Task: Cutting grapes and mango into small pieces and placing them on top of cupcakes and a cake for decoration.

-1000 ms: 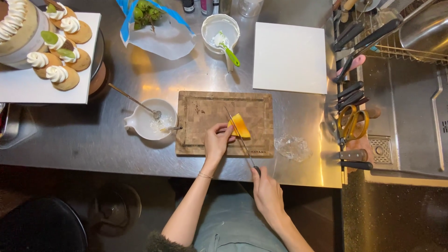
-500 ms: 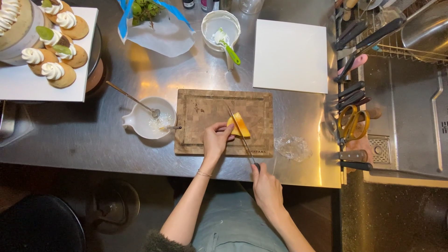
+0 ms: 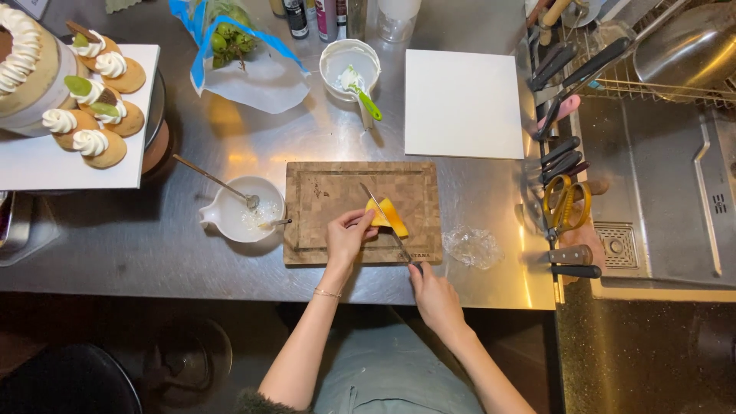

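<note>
**Orange wedge under the knife on the wooden board**

While the orange fruit piece [image 3: 387,216] lies on the wooden cutting board [image 3: 322,192], toward its right half, the left hand [image 3: 349,236] pinches the piece's left edge with narrow fingertips. The right hand [image 3: 435,295], off the board's near edge, is wrapped around the handle of a thin knife [image 3: 381,211] whose blade slants across the fruit. Just left of the board sits a white spouted bowl [image 3: 230,218] with a spoon. Crumpled plastic wrap [image 3: 471,245] lies to the right on the steel table [image 3: 153,253]. A white square board [image 3: 464,103] rests farther back.
</note>
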